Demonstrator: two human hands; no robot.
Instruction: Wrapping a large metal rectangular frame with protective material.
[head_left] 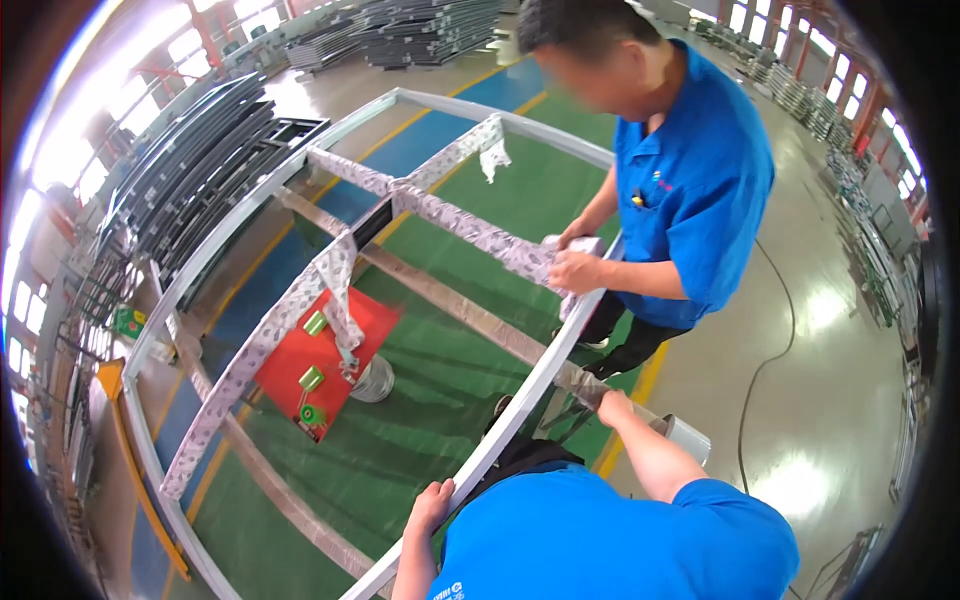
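**Two workers at a large metal frame on a factory floor**

The wearer's left hand [430, 505] is clenched on the near rail of a big pale metal frame [545, 375], fingers curled over its edge. The right hand [612, 406] rests further along the same rail, where a cross support meets it; whether it grips or only presses there cannot be told. Just beside that hand stands a white roll [688, 437].

The frame lies flat at about waist height and fills most of the view, reaching away to the upper left. Its inner bars [470, 228] are wrapped in patterned protective film, and a loose strip of film [494, 155] hangs from the far end. Across the frame a co-worker in a blue shirt [690, 180] holds both hands [575, 265] around the end of one wrapped bar where it joins the rail.

Below the frame the floor is painted green [440, 390], with blue and yellow lane stripes [420, 140]. A red board [325, 360] carrying small green pieces lies on it, next to a silvery roll [375, 380]. Dark metal frames are stacked on racks [200, 160] to the left, more stacks [420, 30] sit at the back, and bright windows line the left wall. A black cable [775, 340] trails over the bare grey floor on the right.
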